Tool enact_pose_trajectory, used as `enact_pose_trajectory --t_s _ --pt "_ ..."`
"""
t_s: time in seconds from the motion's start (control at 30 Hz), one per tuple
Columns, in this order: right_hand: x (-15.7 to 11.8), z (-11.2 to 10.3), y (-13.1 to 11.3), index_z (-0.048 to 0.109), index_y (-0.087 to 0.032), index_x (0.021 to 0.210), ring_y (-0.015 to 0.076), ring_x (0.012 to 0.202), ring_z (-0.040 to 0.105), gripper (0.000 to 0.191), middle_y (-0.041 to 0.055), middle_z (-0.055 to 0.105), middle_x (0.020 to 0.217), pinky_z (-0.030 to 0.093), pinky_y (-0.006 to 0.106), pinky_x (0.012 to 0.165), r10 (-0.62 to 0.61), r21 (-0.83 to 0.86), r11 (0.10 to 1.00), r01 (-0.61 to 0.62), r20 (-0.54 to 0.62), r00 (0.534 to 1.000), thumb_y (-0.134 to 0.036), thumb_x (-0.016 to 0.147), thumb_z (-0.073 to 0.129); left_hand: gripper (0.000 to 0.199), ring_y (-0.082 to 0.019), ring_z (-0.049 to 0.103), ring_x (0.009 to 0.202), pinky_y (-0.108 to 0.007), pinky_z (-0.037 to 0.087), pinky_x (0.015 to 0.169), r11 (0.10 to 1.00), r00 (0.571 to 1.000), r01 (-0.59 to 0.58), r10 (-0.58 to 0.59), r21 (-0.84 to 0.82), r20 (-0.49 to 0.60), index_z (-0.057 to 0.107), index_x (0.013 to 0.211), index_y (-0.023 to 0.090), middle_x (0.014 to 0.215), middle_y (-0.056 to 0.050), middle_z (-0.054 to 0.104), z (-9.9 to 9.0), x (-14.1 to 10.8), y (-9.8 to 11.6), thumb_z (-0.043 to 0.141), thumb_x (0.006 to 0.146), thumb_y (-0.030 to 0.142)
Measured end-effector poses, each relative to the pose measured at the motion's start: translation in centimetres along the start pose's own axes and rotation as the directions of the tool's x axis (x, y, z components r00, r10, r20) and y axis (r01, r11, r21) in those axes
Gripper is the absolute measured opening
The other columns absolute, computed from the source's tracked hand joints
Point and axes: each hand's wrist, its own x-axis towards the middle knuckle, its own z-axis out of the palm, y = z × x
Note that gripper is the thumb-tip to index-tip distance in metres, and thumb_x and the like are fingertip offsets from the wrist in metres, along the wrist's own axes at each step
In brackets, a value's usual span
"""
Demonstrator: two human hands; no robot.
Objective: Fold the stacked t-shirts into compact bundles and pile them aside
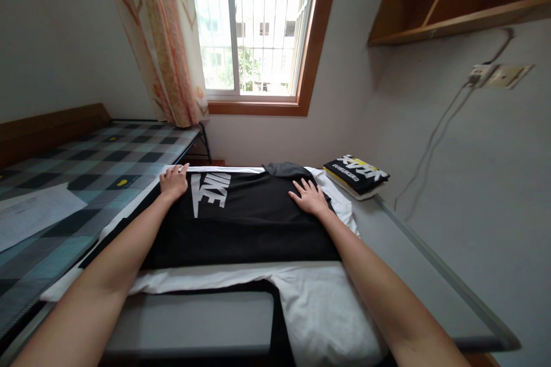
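Note:
A black garment (258,235) with white NIKE lettering lies sideways, partly folded, over a white garment (318,304) on the table. At the garment's far left edge is my left hand (174,182), fingers bent over the cloth; whether they pinch it is too small to tell. Flat on the black cloth's right part rests my right hand (309,196), its fingers spread. A dark grey piece of cloth (288,170) shows at the far edge, just beyond my right hand.
Folded clothes (357,175) are stacked at the table's back right corner. A checkered bed (124,155) with a paper sheet (38,212) stands at the left. Beyond are a curtain (166,40) and window; a cable (434,129) hangs on the right wall.

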Motion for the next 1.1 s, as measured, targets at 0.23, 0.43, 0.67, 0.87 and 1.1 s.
enact_pose_trajectory --t_s 0.23,0.43,0.67,0.87,1.1 --pt "-0.2 0.3 0.0 0.026 -0.033 0.154 0.0268 0.148 0.014 0.069 0.0033 0.017 0.163 0.012 0.049 0.117 0.008 0.007 1.000 -0.008 -0.045 0.999 -0.067 0.094 0.024 0.035 -0.035 0.045 0.125 -0.050 0.035 0.100 0.998 0.998 0.030 -0.033 0.046 0.052 0.071 0.109 0.019 0.133 -0.015 0.058 0.1 2.7 -0.7 0.045 0.088 0.029" --pt "-0.2 0.2 0.0 0.027 -0.034 0.154 0.0265 0.148 0.016 0.068 0.0025 0.019 0.163 0.012 0.049 0.117 0.007 0.005 1.000 -0.007 -0.051 0.999 -0.066 0.094 0.024 0.038 -0.036 0.052 0.114 -0.058 0.021 0.105 0.994 0.995 0.094 -0.093 0.053 -0.028 0.071 0.106 0.018 0.108 -0.017 0.070 0.4 4.0 -1.1 0.038 0.092 0.031" --pt "-0.2 0.3 0.0 0.027 -0.034 0.154 0.0262 0.148 0.015 0.068 0.0028 0.018 0.163 0.012 0.049 0.117 0.011 0.005 1.000 -0.011 -0.045 0.999 -0.066 0.094 0.024 0.037 -0.038 0.047 0.118 -0.054 0.028 0.100 0.993 0.997 0.077 -0.079 0.093 0.018 0.069 0.111 0.016 0.121 -0.020 0.063 0.5 2.8 -0.4 0.039 0.091 0.026" --pt "-0.3 0.1 -0.2 0.027 -0.034 0.154 0.0257 0.148 0.014 0.068 0.0023 0.018 0.163 0.012 0.048 0.118 0.018 0.001 1.000 -0.018 -0.041 0.999 -0.066 0.094 0.024 0.045 -0.035 0.050 0.120 -0.050 0.034 0.100 0.999 0.994 -0.028 0.030 0.025 -0.105 0.061 0.126 0.018 0.130 -0.018 0.056 -1.1 0.8 3.0 0.031 0.094 0.028" --pt "-0.4 0.0 -0.3 0.027 -0.033 0.154 0.0264 0.148 0.015 0.068 0.0032 0.018 0.163 0.013 0.048 0.117 0.016 -0.013 1.000 -0.016 -0.033 0.999 -0.065 0.094 0.023 0.072 -0.045 0.042 0.129 -0.066 0.034 0.099 0.991 0.963 0.104 -0.080 -0.080 0.259 0.055 0.137 0.021 0.146 -0.018 0.047 -0.2 -1.1 5.0 0.026 0.089 0.066"
